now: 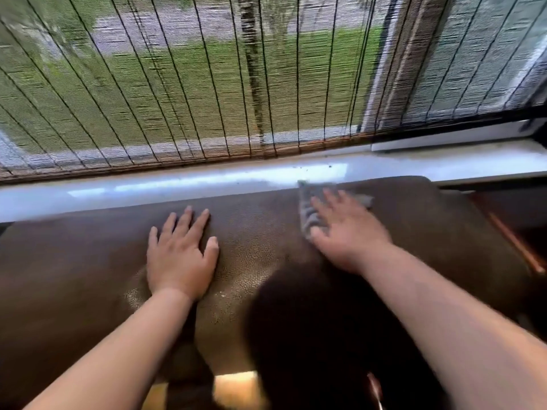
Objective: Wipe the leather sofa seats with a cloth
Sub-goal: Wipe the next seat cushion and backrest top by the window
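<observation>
Both forearms are reaching forward from the bottom of the view, and the two hands are lying palm-down on the brown leather sofa (260, 247), seemingly on the top of its backrest rather than a seat cushion, though I cannot tell for sure. The left hand (180, 255) is resting flat with its fingers straight and slightly spread, holding nothing, apparently bracing. The right hand (346, 232) is pressing down with extended fingers on a grey cloth (307, 208), not gripping it; the hand is blurred, which suggests a wiping stroke in progress. That cloth is lying under and just beyond the right fingers, its visible long side running away from the person toward the white windowsill (177, 182), which is sitting just past both sets of fingertips. Beyond the sill a bamboo blind (177, 84) is hanging over the window. The right hand is clearly the one nearer the cloth; the left is well apart from it, to its left. Unwiped leather seems to be stretching leftward between the hands and further right beyond the cloth, so the coming stroke likely runs sideways along the sofa's length.
</observation>
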`<control>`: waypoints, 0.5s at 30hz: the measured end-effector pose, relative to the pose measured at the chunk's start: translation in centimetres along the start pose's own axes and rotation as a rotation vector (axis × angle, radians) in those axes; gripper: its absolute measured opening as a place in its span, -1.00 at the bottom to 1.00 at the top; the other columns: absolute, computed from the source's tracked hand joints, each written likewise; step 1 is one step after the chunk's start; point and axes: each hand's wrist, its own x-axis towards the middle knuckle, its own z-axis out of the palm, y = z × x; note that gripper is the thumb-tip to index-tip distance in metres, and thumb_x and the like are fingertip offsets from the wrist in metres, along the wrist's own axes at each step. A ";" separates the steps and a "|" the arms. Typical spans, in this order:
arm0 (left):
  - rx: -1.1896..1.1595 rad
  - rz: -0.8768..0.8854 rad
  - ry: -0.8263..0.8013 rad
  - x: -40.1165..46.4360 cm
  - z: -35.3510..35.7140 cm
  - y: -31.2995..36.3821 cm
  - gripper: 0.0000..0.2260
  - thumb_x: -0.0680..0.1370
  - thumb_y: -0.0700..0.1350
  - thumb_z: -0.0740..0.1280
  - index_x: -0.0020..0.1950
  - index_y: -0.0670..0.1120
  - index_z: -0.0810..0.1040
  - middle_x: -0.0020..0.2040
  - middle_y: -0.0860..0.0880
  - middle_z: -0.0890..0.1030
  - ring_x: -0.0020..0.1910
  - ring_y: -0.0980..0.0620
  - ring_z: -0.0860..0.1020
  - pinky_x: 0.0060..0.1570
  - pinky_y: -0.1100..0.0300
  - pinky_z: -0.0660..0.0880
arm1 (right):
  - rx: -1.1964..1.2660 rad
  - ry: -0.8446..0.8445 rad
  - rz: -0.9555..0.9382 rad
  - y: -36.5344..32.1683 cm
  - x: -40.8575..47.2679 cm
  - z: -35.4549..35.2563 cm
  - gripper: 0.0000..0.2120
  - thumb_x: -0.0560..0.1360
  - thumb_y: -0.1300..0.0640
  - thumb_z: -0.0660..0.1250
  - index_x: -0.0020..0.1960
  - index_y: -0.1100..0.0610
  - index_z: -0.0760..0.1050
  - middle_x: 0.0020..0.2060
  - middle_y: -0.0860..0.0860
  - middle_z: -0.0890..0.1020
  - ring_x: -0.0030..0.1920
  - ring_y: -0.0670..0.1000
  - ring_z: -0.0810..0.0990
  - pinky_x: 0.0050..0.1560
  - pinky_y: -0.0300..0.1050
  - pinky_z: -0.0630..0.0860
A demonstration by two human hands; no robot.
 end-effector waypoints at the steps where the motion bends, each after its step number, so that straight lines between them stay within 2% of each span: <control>1: -0.003 0.002 0.004 0.0 0.0 0.0 -0.32 0.55 0.32 -0.10 0.66 0.21 0.27 0.67 0.05 0.25 0.66 -0.07 0.18 0.62 -0.16 0.05 | -0.003 0.022 0.091 2.8 -0.1 -0.3 -0.31 0.62 -0.24 -0.13 0.70 -0.04 -0.10 0.69 0.04 -0.08 0.67 0.11 -0.08 0.66 0.08 -0.10; 4: -0.006 -0.001 0.011 0.1 0.1 0.0 -0.33 0.56 0.31 -0.09 0.65 0.20 0.28 0.67 0.04 0.27 0.65 -0.08 0.20 0.61 -0.15 0.06 | -0.022 0.100 0.359 9.3 -0.3 -1.0 -0.27 0.56 -0.20 -0.18 0.69 0.04 -0.01 0.68 0.14 0.02 0.65 0.21 0.02 0.64 0.20 0.00; 6: -0.001 -0.006 0.007 0.2 0.1 0.0 -0.33 0.55 0.30 -0.10 0.65 0.20 0.28 0.67 0.04 0.27 0.65 -0.08 0.21 0.61 -0.15 0.06 | -0.016 0.076 0.403 8.4 -0.1 -0.7 -0.30 0.61 -0.17 -0.16 0.70 0.06 -0.06 0.68 0.15 -0.04 0.66 0.23 -0.04 0.64 0.19 -0.08; 8: 0.008 -0.018 -0.014 0.1 0.0 0.1 -0.32 0.55 0.30 -0.10 0.65 0.20 0.28 0.67 0.04 0.28 0.64 -0.09 0.21 0.60 -0.16 0.07 | 0.001 0.048 0.312 4.9 -0.1 0.4 -0.32 0.64 -0.19 -0.16 0.70 0.02 -0.12 0.68 0.14 -0.13 0.67 0.20 -0.12 0.65 0.16 -0.15; 10: 0.020 -0.036 -0.048 0.2 -0.5 0.5 -0.32 0.55 0.31 -0.11 0.66 0.21 0.25 0.68 0.05 0.25 0.65 -0.08 0.19 0.61 -0.17 0.05 | -0.010 0.064 0.187 2.0 -0.3 1.6 -0.30 0.61 -0.24 -0.19 0.70 -0.03 -0.17 0.68 0.10 -0.16 0.67 0.17 -0.16 0.65 0.16 -0.13; 15: 0.048 -0.129 -0.267 0.6 -3.2 1.6 -0.40 0.65 0.29 0.00 0.70 0.22 0.09 0.72 0.09 0.06 0.70 -0.08 0.03 0.61 -0.30 0.02 | -0.010 0.003 0.066 2.9 -1.6 1.0 -0.30 0.63 -0.26 -0.19 0.70 -0.04 -0.22 0.68 0.06 -0.19 0.67 0.14 -0.21 0.65 0.12 -0.19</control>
